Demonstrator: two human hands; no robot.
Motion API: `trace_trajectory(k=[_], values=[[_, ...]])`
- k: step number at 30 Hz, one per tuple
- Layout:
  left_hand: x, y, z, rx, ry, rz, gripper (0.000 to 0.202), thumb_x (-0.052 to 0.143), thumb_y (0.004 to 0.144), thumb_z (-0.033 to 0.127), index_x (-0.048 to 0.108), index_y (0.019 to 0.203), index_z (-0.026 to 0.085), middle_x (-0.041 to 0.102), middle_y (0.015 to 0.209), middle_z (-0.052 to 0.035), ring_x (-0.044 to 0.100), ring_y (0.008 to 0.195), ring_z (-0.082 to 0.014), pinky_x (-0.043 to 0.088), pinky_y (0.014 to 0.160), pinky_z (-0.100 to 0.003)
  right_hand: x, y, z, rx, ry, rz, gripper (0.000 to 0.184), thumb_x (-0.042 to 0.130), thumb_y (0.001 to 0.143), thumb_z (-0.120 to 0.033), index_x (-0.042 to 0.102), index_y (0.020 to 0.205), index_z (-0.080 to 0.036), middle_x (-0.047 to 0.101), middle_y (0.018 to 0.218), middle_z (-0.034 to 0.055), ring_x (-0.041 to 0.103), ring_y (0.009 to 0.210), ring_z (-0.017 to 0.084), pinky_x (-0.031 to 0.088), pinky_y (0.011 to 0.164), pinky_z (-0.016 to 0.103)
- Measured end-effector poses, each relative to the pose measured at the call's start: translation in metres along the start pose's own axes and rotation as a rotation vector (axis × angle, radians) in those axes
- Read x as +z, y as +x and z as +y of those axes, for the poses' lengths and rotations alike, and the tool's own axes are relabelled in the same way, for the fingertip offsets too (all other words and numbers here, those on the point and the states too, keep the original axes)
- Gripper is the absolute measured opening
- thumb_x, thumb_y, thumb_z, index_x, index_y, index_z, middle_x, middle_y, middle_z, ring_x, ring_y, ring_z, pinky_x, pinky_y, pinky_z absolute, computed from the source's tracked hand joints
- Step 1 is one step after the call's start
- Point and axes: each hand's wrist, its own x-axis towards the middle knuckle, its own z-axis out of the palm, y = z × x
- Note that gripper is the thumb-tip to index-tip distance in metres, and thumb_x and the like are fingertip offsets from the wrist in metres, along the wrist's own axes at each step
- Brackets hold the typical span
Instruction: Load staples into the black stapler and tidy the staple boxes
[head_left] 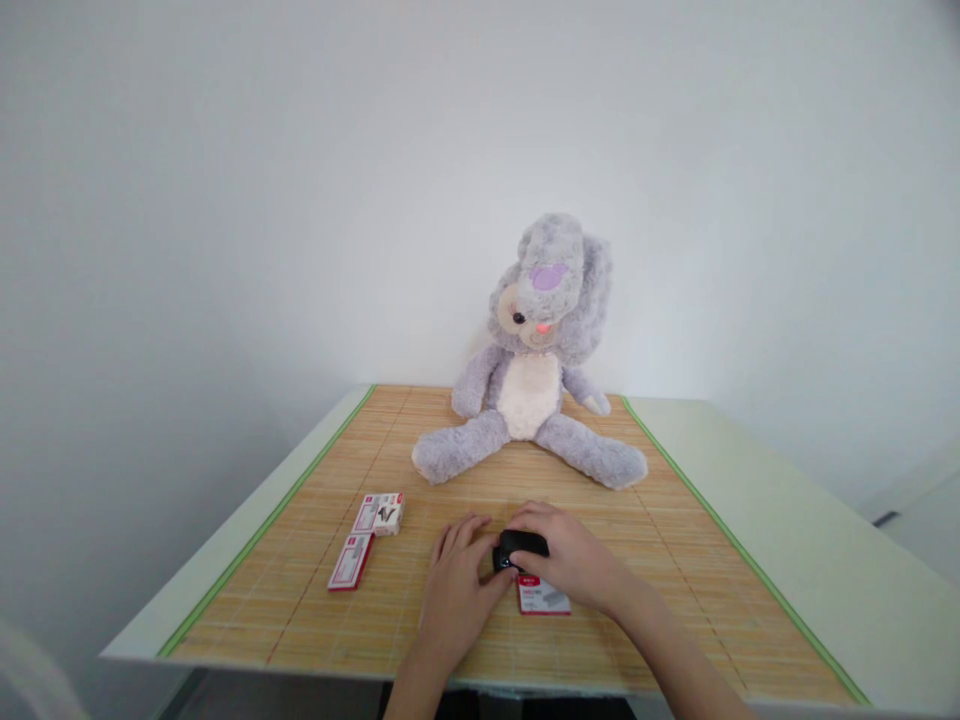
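A small black stapler point(523, 543) is between my two hands, near the front of the bamboo mat. My right hand point(566, 555) is closed around its right part, thumb along the near side and fingers over the far side. At the stapler's left end, my left hand point(459, 580) has its thumb and index finger curved about the tip, the other fingers resting toward the mat. Just below the right hand lies a red and white staple box point(544, 597), its upper edge partly covered by that hand. What lies under the stapler is hidden.
To the left are a white and red box point(380, 514) with a stapler picture and a flat red-edged box point(351, 562), touching or nearly so. A grey plush rabbit point(531, 390) sits at the back against the wall. The green-edged bamboo mat point(660, 620) covers the table's middle.
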Motion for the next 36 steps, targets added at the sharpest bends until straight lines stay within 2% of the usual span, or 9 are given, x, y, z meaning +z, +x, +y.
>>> trace_trajectory(k=[6, 10, 13, 18, 20, 22, 27, 33, 36], values=[[0.001, 0.000, -0.002, 0.010, 0.010, -0.005, 0.033, 0.072, 0.089, 0.044, 0.071, 0.122, 0.038, 0.059, 0.145, 0.0001, 0.047, 0.139, -0.0272, 0.032, 0.120, -0.049, 0.009, -0.002, 0.007, 0.021, 0.013, 0.055, 0.031, 0.078, 0.079, -0.019, 0.073, 0.109, -0.026, 0.071, 0.110, 0.0027, 0.063, 0.107, 0.023, 0.048, 0.097, 0.036], [0.001, -0.001, -0.001, 0.008, 0.013, 0.008, 0.035, 0.072, 0.089, 0.042, 0.070, 0.123, 0.037, 0.059, 0.145, 0.0002, 0.047, 0.139, -0.0271, 0.031, 0.121, -0.049, 0.006, -0.009, 0.017, 0.012, -0.025, 0.134, 0.021, 0.077, 0.076, -0.017, 0.071, 0.095, -0.024, 0.069, 0.106, 0.0031, 0.062, 0.105, 0.023, 0.049, 0.095, 0.037], [0.002, -0.002, 0.000, -0.001, 0.004, 0.036, 0.038, 0.066, 0.093, 0.039, 0.065, 0.131, 0.036, 0.059, 0.144, -0.0007, 0.049, 0.137, -0.0258, 0.032, 0.120, -0.048, 0.002, -0.018, 0.029, -0.025, -0.076, 0.196, 0.022, 0.073, 0.078, -0.014, 0.071, 0.098, -0.025, 0.068, 0.110, 0.0040, 0.060, 0.111, 0.023, 0.048, 0.100, 0.039], [-0.001, -0.005, 0.004, -0.042, -0.054, 0.080, 0.043, 0.055, 0.099, 0.040, 0.059, 0.140, 0.030, 0.061, 0.140, -0.0051, 0.051, 0.133, -0.0252, 0.037, 0.117, -0.046, 0.003, -0.046, 0.055, 0.060, -0.177, 0.348, 0.018, 0.071, 0.086, -0.026, 0.071, 0.104, -0.026, 0.066, 0.112, 0.0064, 0.060, 0.113, 0.027, 0.049, 0.101, 0.044], [-0.003, -0.008, 0.007, -0.036, -0.082, 0.055, 0.043, 0.058, 0.097, 0.043, 0.061, 0.138, 0.030, 0.063, 0.137, -0.0051, 0.052, 0.131, -0.0256, 0.038, 0.116, -0.046, 0.007, -0.061, 0.065, 0.132, -0.191, 0.417, 0.016, 0.069, 0.088, -0.031, 0.071, 0.104, -0.026, 0.066, 0.113, 0.0070, 0.061, 0.111, 0.027, 0.050, 0.099, 0.044], [-0.007, -0.010, 0.012, 0.008, -0.119, -0.017, 0.045, 0.065, 0.093, 0.044, 0.062, 0.136, 0.032, 0.065, 0.134, -0.0034, 0.053, 0.128, -0.0257, 0.040, 0.114, -0.044, 0.010, -0.074, 0.073, 0.189, -0.194, 0.465, 0.016, 0.067, 0.090, -0.035, 0.070, 0.104, -0.027, 0.066, 0.112, 0.0073, 0.062, 0.110, 0.027, 0.051, 0.097, 0.044], [-0.014, -0.014, 0.028, 0.121, -0.161, -0.202, 0.065, 0.080, 0.078, 0.040, 0.059, 0.140, 0.041, 0.066, 0.131, 0.0004, 0.053, 0.124, -0.0257, 0.044, 0.110, -0.041, 0.010, -0.094, 0.082, 0.239, -0.193, 0.485, 0.018, 0.065, 0.091, -0.039, 0.070, 0.104, -0.028, 0.068, 0.114, 0.0070, 0.063, 0.110, 0.027, 0.051, 0.098, 0.043], [-0.013, -0.013, 0.042, 0.180, -0.088, -0.252, 0.066, 0.078, 0.074, 0.032, 0.060, 0.137, 0.042, 0.067, 0.125, 0.0012, 0.056, 0.116, -0.0255, 0.042, 0.107, -0.042, 0.012, -0.098, 0.086, 0.291, -0.249, 0.541, 0.017, 0.067, 0.090, -0.041, 0.065, 0.094, -0.025, 0.067, 0.107, 0.0069, 0.063, 0.103, 0.027, 0.051, 0.092, 0.042], [-0.008, -0.014, 0.042, 0.184, -0.055, -0.239, 0.075, 0.075, 0.070, 0.024, 0.057, 0.140, 0.042, 0.067, 0.123, 0.0017, 0.057, 0.115, -0.0246, 0.040, 0.107, -0.041, 0.014, -0.099, 0.085, 0.314, -0.301, 0.581, 0.019, 0.067, 0.088, -0.043, 0.061, 0.089, -0.025, 0.066, 0.101, 0.0064, 0.062, 0.099, 0.027, 0.049, 0.089, 0.042]])
